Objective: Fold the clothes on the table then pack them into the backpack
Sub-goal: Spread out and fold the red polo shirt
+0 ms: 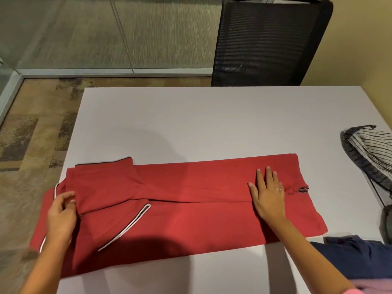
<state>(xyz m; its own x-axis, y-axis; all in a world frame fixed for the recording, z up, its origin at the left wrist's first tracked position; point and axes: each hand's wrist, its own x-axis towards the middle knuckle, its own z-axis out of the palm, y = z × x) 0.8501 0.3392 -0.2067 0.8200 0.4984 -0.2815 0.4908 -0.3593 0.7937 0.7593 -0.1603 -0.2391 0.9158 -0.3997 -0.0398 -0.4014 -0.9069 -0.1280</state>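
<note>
red polo shirt of knit cotton with white and black trim lies spread along the near part of the pale grey tabletop, its sides folded in toward the middle. the left hand is at the collar end of the shirt, its fingers curled and pinching a folded edge of the red cloth. the right hand lies flat on the shirt near its hem end, fingers straight and a little spread, pressing the cloth and holding nothing; a ring is on one finger. to the right of the shirt, at the tabletop edge, lies a grey and white striped garment. near the shirt's right front corner lies dark blue cloth. behind the tabletop, on the far side from the shirt, stands a black mesh chair.
</note>
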